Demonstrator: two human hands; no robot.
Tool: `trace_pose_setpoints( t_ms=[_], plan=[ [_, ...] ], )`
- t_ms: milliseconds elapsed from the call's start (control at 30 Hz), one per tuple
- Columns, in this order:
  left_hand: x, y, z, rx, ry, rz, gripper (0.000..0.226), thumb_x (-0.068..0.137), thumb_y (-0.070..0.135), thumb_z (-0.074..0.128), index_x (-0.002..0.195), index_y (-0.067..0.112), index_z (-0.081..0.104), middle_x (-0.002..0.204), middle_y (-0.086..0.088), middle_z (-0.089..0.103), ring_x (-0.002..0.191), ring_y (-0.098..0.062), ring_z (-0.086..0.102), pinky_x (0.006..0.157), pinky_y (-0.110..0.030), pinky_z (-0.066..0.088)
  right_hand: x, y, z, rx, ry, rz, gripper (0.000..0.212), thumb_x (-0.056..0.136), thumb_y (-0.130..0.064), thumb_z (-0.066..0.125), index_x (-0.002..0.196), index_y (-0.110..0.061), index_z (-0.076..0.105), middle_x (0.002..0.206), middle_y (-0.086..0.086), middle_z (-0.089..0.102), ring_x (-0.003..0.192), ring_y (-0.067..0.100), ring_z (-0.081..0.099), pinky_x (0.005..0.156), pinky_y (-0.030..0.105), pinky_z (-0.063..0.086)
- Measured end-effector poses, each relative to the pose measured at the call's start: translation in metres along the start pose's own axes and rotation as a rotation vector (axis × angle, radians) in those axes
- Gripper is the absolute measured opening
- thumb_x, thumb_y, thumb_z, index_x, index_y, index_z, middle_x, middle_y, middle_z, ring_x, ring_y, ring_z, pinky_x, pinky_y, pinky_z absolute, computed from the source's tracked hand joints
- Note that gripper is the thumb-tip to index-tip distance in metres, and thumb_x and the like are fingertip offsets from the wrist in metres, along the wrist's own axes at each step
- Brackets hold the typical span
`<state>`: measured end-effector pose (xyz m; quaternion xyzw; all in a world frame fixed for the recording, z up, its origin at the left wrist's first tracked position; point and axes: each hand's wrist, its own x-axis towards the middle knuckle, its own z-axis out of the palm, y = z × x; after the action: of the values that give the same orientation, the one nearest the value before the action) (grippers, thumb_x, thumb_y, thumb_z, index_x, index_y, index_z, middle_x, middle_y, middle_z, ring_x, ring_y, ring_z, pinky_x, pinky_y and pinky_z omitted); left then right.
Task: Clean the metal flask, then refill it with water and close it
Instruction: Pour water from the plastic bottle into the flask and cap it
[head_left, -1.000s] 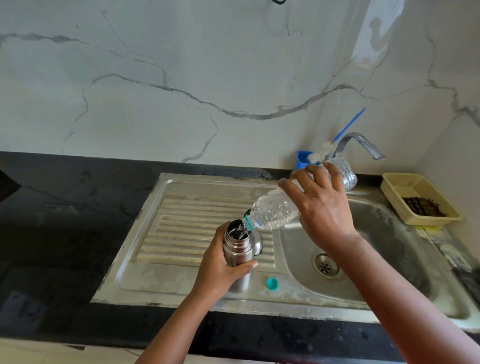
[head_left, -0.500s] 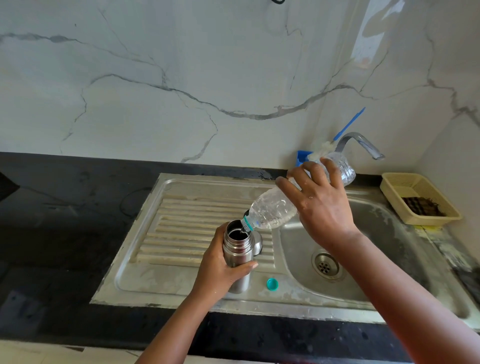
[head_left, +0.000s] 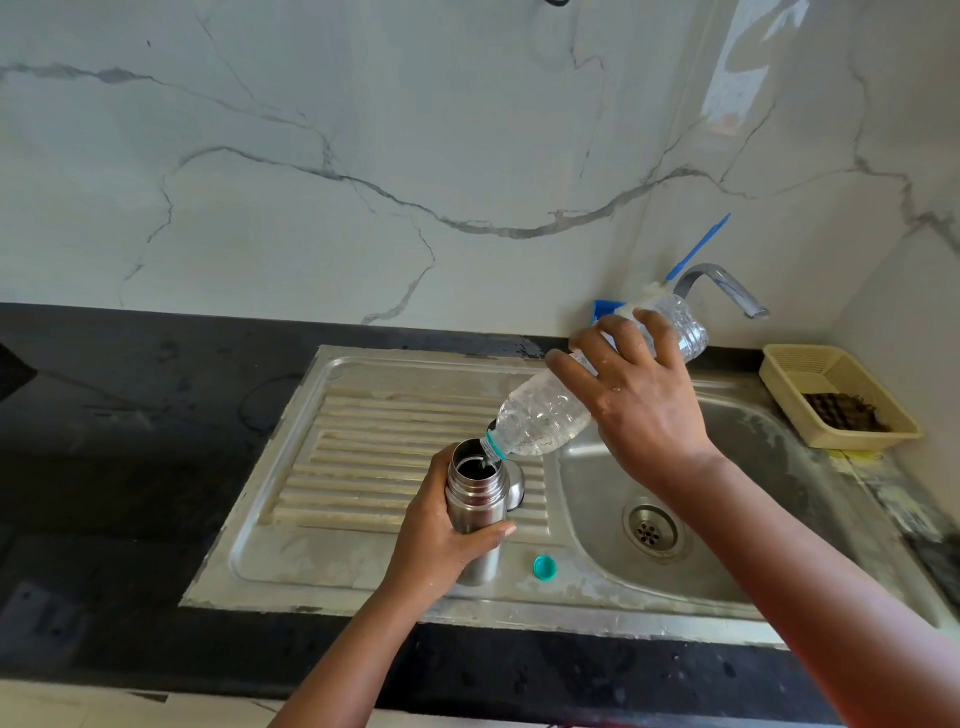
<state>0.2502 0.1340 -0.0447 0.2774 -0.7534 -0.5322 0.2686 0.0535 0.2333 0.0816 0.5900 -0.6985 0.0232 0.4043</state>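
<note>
Steel flask (head_left: 475, 499) stands upright and uncapped on the sink's (head_left: 363, 577) drainboard, where our left hand (head_left: 441, 540) wraps round its body. Our right hand (head_left: 636, 410) grips a clear plastic bottle (head_left: 545, 421), tilted neck-down over the flask's mouth. Just behind the flask we see a metal cap (head_left: 515, 486), partly hidden; a teal bottle cap (head_left: 544, 566) lies beside it. A yellow basket (head_left: 789, 384) sits right of the basin, below the tap (head_left: 722, 283).

text: none legible | labels: none | numbers: none
</note>
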Motion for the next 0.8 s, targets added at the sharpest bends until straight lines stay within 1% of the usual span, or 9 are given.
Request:
trace_pose_setpoints(
  t_ms=[100, 233, 467, 600, 800],
  plan=[
    [0.0002, -0.0003, 0.0001, -0.001, -0.002, 0.006, 0.083, 0.067, 0.02, 0.091, 0.125, 0.051, 0.041, 0.115, 0.022, 0.066, 0.107, -0.003, 0.064, 0.086, -0.016, 0.05, 0.0009, 0.0001, -0.0001, -0.007, 0.001, -0.007, 0.063, 0.059, 0.002, 0.08, 0.116, -0.015, 0.061, 0.114, 0.013, 0.062, 0.112, 0.036, 0.048, 0.103, 0.056, 0.031],
    [-0.0002, -0.0001, -0.0006, 0.013, 0.0, 0.012, 0.083, 0.068, 0.021, 0.091, 0.122, 0.058, 0.04, 0.114, 0.025, 0.064, 0.106, 0.0, 0.064, 0.084, -0.011, 0.048, 0.0019, -0.0002, -0.0001, -0.017, 0.015, -0.014, 0.057, 0.064, 0.002, 0.076, 0.116, -0.015, 0.061, 0.113, 0.011, 0.062, 0.111, 0.035, 0.051, 0.104, 0.055, 0.032],
    [0.0002, 0.0002, -0.0005, 0.008, -0.001, 0.005, 0.082, 0.068, 0.022, 0.091, 0.124, 0.054, 0.04, 0.115, 0.026, 0.064, 0.107, 0.0, 0.063, 0.084, -0.01, 0.048, 0.0041, -0.0006, -0.0022, -0.025, 0.011, -0.021, 0.058, 0.063, 0.001, 0.078, 0.116, -0.015, 0.062, 0.114, 0.012, 0.062, 0.113, 0.036, 0.05, 0.105, 0.056, 0.033],
    [-0.0005, 0.0014, -0.001, 0.002, -0.003, 0.005, 0.081, 0.068, 0.019, 0.091, 0.124, 0.051, 0.041, 0.113, 0.027, 0.064, 0.106, 0.0, 0.064, 0.083, -0.009, 0.047, 0.0046, -0.0004, -0.0033, -0.023, -0.006, -0.02, 0.061, 0.061, 0.0, 0.081, 0.118, -0.014, 0.061, 0.115, 0.012, 0.061, 0.114, 0.035, 0.048, 0.105, 0.056, 0.03],
    [-0.0007, 0.0012, -0.0012, -0.001, -0.008, 0.005, 0.081, 0.068, 0.02, 0.091, 0.125, 0.048, 0.042, 0.113, 0.026, 0.064, 0.105, 0.0, 0.064, 0.083, -0.01, 0.048, 0.0048, -0.0008, -0.0038, -0.027, -0.002, -0.022, 0.059, 0.063, 0.001, 0.079, 0.117, -0.014, 0.061, 0.115, 0.012, 0.061, 0.115, 0.034, 0.046, 0.106, 0.055, 0.029]
  ],
)
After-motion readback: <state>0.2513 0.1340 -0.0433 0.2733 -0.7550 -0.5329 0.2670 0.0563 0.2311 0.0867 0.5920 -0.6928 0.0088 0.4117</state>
